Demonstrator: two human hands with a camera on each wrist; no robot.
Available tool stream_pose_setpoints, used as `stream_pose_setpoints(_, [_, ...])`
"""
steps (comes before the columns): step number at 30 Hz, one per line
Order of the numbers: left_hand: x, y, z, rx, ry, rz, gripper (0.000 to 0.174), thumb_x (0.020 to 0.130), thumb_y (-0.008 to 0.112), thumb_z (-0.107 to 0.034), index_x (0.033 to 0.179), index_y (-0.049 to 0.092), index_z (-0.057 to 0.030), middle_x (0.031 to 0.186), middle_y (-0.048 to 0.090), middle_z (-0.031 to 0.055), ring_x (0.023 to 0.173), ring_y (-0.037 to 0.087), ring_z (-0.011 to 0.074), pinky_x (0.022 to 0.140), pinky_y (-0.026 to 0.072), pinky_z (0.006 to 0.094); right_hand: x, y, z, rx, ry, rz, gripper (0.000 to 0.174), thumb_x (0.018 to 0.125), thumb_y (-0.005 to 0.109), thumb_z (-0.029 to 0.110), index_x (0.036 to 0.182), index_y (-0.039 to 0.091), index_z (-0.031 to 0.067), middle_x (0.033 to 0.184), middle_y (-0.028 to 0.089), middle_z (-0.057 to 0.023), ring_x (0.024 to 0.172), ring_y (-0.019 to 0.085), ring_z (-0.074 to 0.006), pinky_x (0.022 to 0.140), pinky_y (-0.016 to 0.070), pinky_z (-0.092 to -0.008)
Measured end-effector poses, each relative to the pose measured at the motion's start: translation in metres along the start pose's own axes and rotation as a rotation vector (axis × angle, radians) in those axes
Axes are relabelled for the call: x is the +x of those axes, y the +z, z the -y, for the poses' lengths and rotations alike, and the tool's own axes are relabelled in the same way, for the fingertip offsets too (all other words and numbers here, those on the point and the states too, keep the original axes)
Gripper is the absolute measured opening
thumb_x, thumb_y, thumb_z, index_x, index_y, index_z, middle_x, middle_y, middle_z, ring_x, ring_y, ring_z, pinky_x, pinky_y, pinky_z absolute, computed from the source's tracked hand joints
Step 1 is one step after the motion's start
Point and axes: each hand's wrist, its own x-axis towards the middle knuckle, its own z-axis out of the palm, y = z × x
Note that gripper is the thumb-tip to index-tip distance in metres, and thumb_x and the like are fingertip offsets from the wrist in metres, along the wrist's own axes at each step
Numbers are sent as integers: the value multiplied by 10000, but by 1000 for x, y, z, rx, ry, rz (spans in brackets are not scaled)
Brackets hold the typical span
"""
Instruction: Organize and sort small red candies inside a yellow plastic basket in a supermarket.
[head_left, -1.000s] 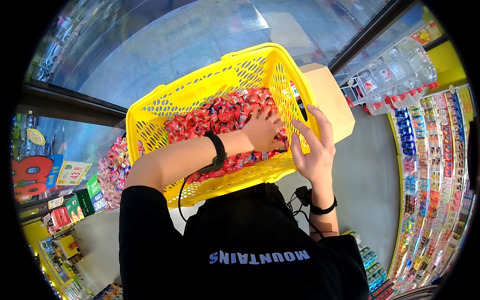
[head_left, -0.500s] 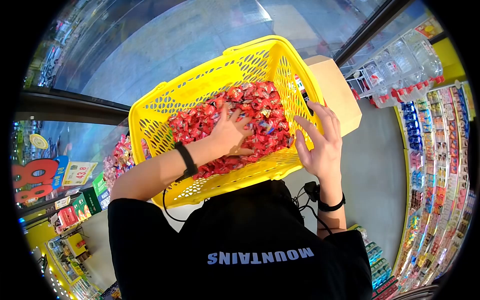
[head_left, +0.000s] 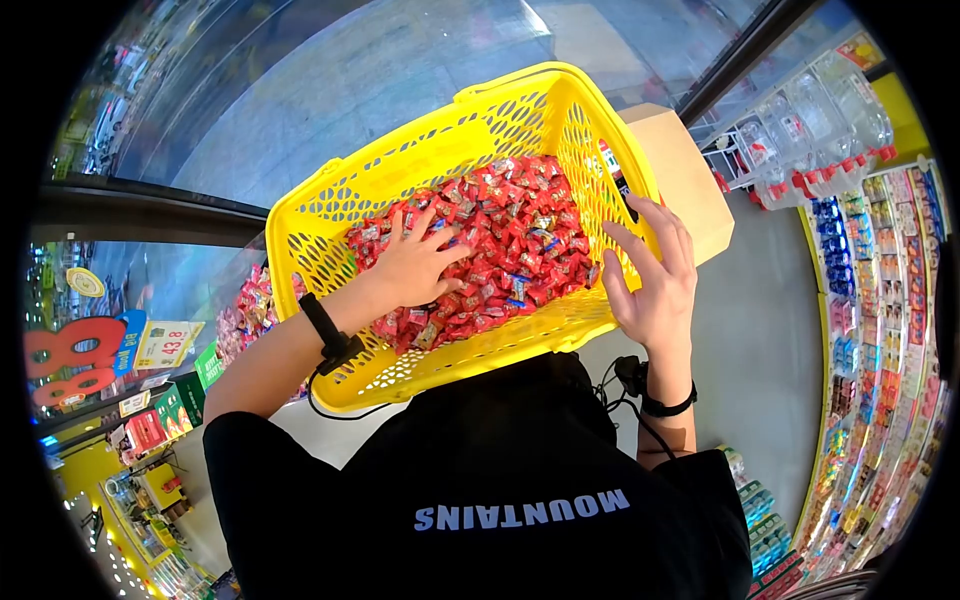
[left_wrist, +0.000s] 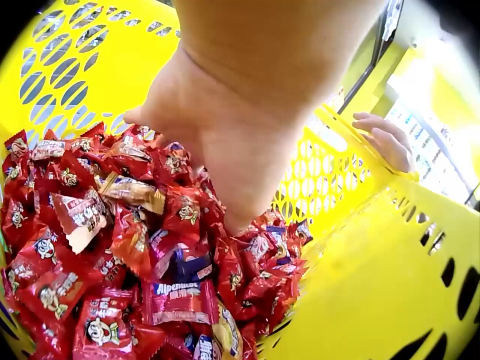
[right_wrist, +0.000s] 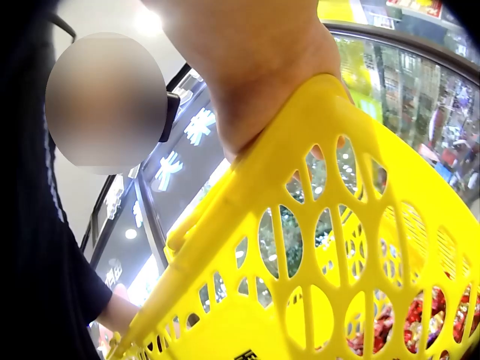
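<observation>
A yellow perforated basket [head_left: 400,143] holds a heap of red-wrapped candies [head_left: 510,230], with a few blue and gold wrappers among them. Fingers spread, my left hand [head_left: 412,265] rests palm down on the candies at the basket's left part. In the left wrist view the same hand [left_wrist: 225,142] touches the heap, its fingertips hidden. My right hand [head_left: 655,285] lies at the basket's right end, fingers extended over the rim. The right wrist view has that hand [right_wrist: 255,82] against the yellow rim [right_wrist: 330,97].
Behind the basket's right end stands a cardboard box [head_left: 685,180]. Bottles [head_left: 800,140] hang in a rack at upper right, above long product shelves [head_left: 880,360]. More wrapped candies [head_left: 245,310] lie left of the basket, near a price sign [head_left: 168,345].
My left hand has moved left across the candies, from the basket's right part to its left. The basket appears slightly higher and further right, my right hand staying at its end.
</observation>
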Motion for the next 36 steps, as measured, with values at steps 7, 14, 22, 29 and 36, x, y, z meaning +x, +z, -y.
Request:
stream_pose_setpoints(7, [4,-1,2,89,-27,-176,570,887,818,-399,1409,655,-240,1572,521,119,1551,321,491,1241,224,747,0,1,-1,28,9,0,286,800,801,87,1086,805,79,1318,691,-154,1228,650,-380,1094,496,-511])
stream_pose_setpoints(14, [4,-15,5,36,12,-278,222,873,817,-251,1090,823,-207,1495,597,59,1514,426,348,1279,253,629,-2,3,-3,30,25,-1,273,806,799,86,1079,809,84,1315,698,-143,1222,659,-360,1112,489,-509])
stream_pose_setpoints(22, [-22,-60,-10,-42,-59,-426,235,910,797,-373,994,826,-156,1431,658,2,1484,471,306,1290,250,611,-1,2,-4,35,1,3,251,802,800,82,1052,808,96,1296,702,-131,1222,665,-351,1120,485,-526])
stream_pose_setpoints(29, [-74,-111,-30,-127,-33,-554,302,825,857,-396,845,798,-100,1354,716,11,1422,539,330,1269,305,601,0,2,-3,14,-39,19,251,803,815,93,1053,808,104,1299,697,-121,1229,660,-340,1125,480,-534])
stream_pose_setpoints(36, [-144,-93,-28,-71,-216,-767,259,816,872,-298,899,784,-69,1366,711,22,1420,540,363,1226,373,605,-3,2,4,-44,-63,15,244,818,817,62,1062,803,82,1309,695,-115,1226,658,-337,1142,468,-535])
